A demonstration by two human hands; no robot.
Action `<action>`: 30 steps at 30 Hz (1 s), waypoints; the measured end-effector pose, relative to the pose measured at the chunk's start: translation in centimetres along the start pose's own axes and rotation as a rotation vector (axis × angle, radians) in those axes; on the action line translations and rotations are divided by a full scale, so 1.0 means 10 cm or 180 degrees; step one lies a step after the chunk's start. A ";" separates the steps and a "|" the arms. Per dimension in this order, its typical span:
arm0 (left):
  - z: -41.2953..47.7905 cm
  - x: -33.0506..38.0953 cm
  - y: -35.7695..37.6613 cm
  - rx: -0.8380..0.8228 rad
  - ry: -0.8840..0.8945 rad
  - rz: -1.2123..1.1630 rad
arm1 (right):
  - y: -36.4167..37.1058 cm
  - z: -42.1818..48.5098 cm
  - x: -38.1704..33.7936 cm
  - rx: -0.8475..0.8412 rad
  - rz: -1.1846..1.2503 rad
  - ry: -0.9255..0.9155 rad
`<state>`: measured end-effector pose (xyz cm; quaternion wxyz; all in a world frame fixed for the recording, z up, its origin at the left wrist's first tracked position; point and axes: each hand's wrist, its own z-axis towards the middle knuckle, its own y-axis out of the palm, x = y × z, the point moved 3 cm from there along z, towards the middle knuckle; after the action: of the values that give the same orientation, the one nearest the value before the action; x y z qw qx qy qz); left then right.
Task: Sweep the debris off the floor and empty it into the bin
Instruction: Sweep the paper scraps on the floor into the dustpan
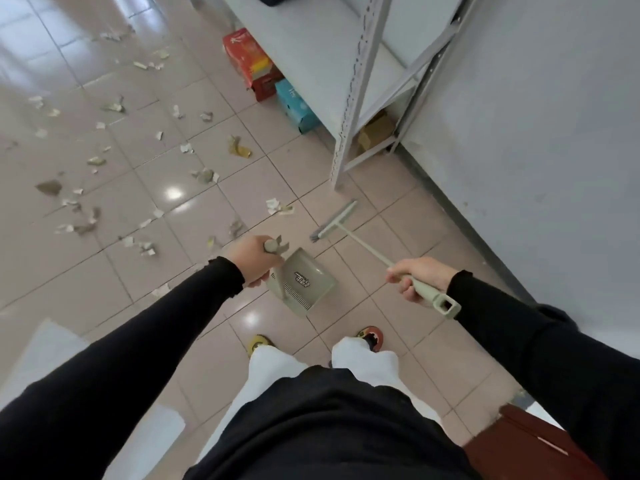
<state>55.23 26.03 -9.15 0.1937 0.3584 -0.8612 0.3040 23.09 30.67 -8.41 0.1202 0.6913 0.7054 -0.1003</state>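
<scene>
Torn paper debris (pixel 204 174) lies scattered over the pink tiled floor, mostly to the left and ahead. My left hand (pixel 251 259) grips the top of the handle of a beige dustpan (pixel 306 280), which hangs just in front of my feet. My right hand (pixel 417 277) is closed around the pale green handle of a broom (pixel 363 245). The broom head (pixel 334 221) rests on the floor ahead, near the foot of the shelf. No bin is in view.
A grey metal shelf rack (pixel 349 109) stands ahead on the right against a white wall (pixel 536 133). Red boxes (pixel 247 60) and a blue box (pixel 298 105) lie under it. A white object (pixel 45 358) sits at lower left, a brown one (pixel 530 441) at lower right.
</scene>
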 end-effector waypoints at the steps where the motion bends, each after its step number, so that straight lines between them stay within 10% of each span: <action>1: -0.05 -0.15 -0.09 0.0020 -0.0028 -0.0096 | 0.13 0.04 0.03 0.0094 -0.0249 -0.0028; 7: -0.14 -1.14 -0.70 0.0289 -0.0201 -0.0689 | 1.05 0.34 0.16 0.0619 -0.1758 -0.0533; 12: -0.07 -1.49 -1.03 0.0494 -0.0232 -0.1042 | 1.49 0.62 0.22 0.0423 -0.1013 -0.0424; 30: 0.95 -1.05 -1.35 0.0667 -0.0557 -0.0904 | 1.57 2.00 -1.02 0.0764 -0.3282 -0.0216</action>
<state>71.06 17.45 -16.75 0.1207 0.5196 -0.7792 0.3292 39.50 15.17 -23.92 -0.0020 0.2600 0.9330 -0.2487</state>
